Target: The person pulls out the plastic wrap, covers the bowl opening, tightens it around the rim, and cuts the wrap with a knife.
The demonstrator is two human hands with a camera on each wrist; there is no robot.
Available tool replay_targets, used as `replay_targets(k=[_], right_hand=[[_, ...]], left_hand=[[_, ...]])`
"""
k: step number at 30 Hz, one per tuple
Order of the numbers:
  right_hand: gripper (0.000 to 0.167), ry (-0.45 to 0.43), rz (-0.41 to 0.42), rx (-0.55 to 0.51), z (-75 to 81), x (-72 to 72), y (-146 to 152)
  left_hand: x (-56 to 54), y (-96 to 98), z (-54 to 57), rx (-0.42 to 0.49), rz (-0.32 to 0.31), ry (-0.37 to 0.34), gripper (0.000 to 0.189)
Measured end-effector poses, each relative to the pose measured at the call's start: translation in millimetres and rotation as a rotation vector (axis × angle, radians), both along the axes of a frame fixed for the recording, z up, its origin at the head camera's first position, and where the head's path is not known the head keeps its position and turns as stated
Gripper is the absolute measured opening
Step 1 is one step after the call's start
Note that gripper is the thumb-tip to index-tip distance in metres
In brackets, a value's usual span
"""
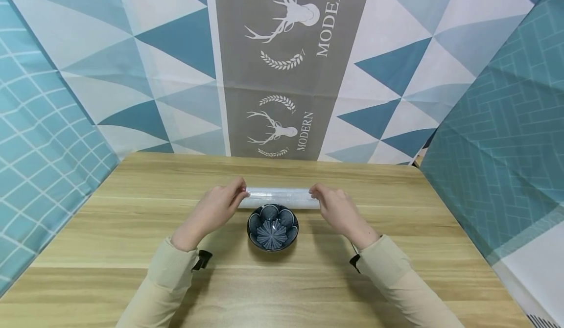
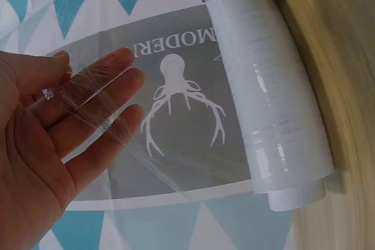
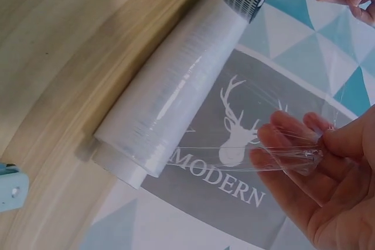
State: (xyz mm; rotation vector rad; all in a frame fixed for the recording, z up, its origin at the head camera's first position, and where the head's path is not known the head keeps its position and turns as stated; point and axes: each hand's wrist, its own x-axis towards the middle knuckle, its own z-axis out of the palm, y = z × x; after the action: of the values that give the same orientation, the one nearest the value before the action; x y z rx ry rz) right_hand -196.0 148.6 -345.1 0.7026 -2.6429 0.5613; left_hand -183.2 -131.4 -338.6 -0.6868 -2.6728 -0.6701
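A roll of clear cling film [image 1: 282, 199] lies crosswise on the wooden table, just behind a dark blue patterned bowl [image 1: 272, 227]. My left hand [image 1: 216, 209] pinches one corner of the loose film [image 2: 111, 112] between thumb and forefinger, its other fingers extended in the left wrist view. On the other side, my right hand [image 1: 342, 214] pinches the opposite corner, where the film is bunched [image 3: 299, 159]. The transparent sheet stretches from the roll [image 3: 176, 86] toward both hands. Its span between them is hard to make out in the head view.
The wooden table [image 1: 282, 289] reaches back to a patterned cloth [image 1: 286, 83] hung behind it. More cloth hangs at the left and right sides. A pale teal object [image 3: 12, 188] with a hole shows partly at the left edge of the right wrist view.
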Motion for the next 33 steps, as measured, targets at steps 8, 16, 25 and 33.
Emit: replay_targets(k=[8, 16, 25, 33], right_hand=[[0.016, 0.010, -0.017, -0.003, 5.1, 5.3, 2], [0.017, 0.042, -0.025, -0.001, 9.5, 11.1, 3], [0.016, 0.069, -0.022, -0.005, 16.3, 19.4, 5], [0.015, 0.102, -0.001, -0.022, 19.7, 26.1, 7]], left_hand=[[5.7, 1.5, 5.8, 0.001, -0.005, 0.034, 0.008], [10.1, 2.0, 9.2, -0.005, -0.011, 0.061, 0.007], [17.3, 3.3, 15.2, 0.003, -0.027, 0.100, 0.008], [25.0, 3.1, 19.4, -0.003, -0.038, 0.125, 0.009]])
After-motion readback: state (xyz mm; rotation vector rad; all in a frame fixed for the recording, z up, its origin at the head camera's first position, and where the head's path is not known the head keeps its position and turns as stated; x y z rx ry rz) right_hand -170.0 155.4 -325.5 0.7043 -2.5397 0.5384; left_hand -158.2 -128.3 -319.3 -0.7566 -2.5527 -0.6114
